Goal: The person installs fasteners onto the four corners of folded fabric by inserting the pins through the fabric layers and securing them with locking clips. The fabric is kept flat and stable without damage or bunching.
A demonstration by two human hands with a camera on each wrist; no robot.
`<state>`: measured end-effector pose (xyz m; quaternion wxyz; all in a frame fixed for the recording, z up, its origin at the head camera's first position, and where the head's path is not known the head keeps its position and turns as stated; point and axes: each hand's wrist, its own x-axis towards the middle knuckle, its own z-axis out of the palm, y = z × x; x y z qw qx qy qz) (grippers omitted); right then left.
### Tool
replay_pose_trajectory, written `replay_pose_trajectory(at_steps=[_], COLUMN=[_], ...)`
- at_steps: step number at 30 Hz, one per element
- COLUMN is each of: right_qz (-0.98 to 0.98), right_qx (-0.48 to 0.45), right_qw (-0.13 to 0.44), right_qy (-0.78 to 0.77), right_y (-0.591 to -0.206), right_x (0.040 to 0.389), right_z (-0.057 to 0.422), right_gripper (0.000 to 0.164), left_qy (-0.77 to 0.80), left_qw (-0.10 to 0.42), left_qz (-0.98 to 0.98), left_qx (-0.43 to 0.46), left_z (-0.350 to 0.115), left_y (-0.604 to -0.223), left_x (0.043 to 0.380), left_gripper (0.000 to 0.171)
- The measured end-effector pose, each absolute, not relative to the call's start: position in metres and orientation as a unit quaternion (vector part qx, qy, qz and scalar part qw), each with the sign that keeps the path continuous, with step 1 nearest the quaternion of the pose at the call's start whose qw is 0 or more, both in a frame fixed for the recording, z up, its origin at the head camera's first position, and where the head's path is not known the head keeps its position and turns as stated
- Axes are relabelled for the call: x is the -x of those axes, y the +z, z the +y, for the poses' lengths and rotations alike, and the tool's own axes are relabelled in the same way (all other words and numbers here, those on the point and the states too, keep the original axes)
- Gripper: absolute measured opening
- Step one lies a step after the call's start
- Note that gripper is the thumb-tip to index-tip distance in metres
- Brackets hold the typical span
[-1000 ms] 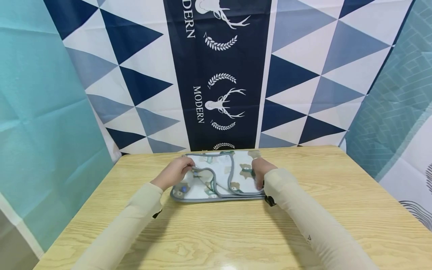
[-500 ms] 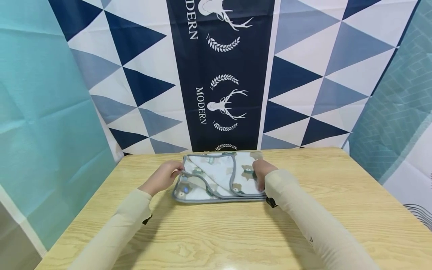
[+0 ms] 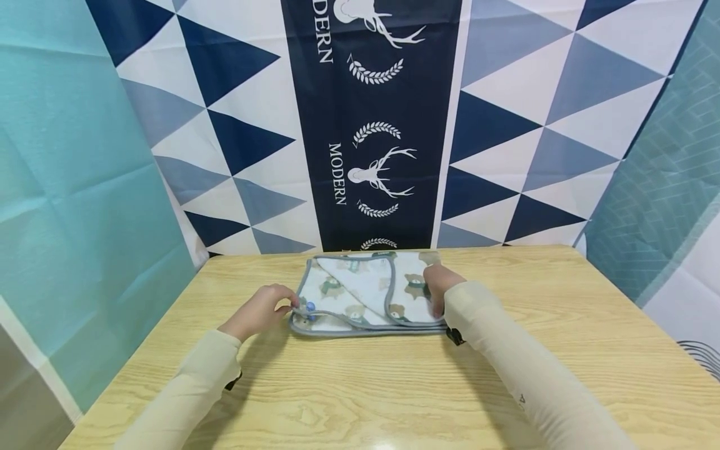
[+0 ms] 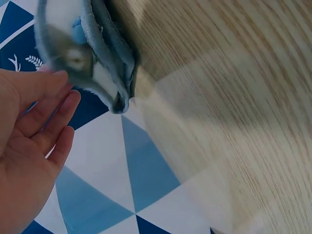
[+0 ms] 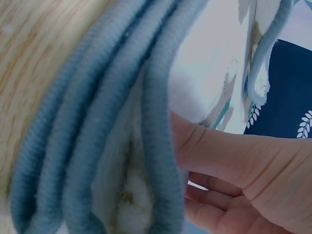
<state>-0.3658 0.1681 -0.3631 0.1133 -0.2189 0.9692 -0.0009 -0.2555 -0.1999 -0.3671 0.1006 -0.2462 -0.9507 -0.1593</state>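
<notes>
A folded white cloth (image 3: 360,290) printed with brown bears in green scarves lies near the far edge of the table. Grey-blue trim runs round its stacked layers. At its left end my left hand (image 3: 267,306) pinches the trimmed edge of the top flap, now low over the layers beneath. The left wrist view shows the thumb and forefinger at that edge, other fingers loosely bent. A small blue spot (image 3: 310,307) shows beside these fingertips. My right hand (image 3: 441,284) grips the cloth's right end; in the right wrist view its thumb (image 5: 209,146) lies against the trim, its fingertips partly hidden.
The wooden table (image 3: 360,387) reaches toward me from the cloth. A patterned hanging (image 3: 377,125) with triangles and deer stands right behind the table's far edge. Teal sheets (image 3: 95,187) hang along both sides.
My left hand has moved left and toward me, drawing the flap's edge out from the middle to the cloth's left end. The right hand keeps its place on the right end.
</notes>
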Motion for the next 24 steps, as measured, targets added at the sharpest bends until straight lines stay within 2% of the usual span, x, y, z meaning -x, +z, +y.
replay_pose_trajectory(at_steps=[6, 12, 24], right_qz=[0.969, 0.971, 0.974], right_qx=[0.222, 0.212, 0.198], right_qw=[0.112, 0.113, 0.107], right_qy=[0.005, 0.002, -0.02], right_y=[-0.361, -0.357, -0.362], right_x=[0.365, 0.36, 0.359], right_z=[0.169, 0.173, 0.167], right_gripper=[0.056, 0.054, 0.055], left_qy=[-0.172, -0.18, -0.139], left_qw=[0.095, 0.069, 0.016], left_qz=[-0.952, -0.958, -0.959], left_qx=[0.234, 0.211, 0.249], left_z=[-0.199, -0.18, -0.113], left_y=[-0.366, -0.355, -0.328], left_x=[0.257, 0.269, 0.337], left_gripper=[0.027, 0.024, 0.024])
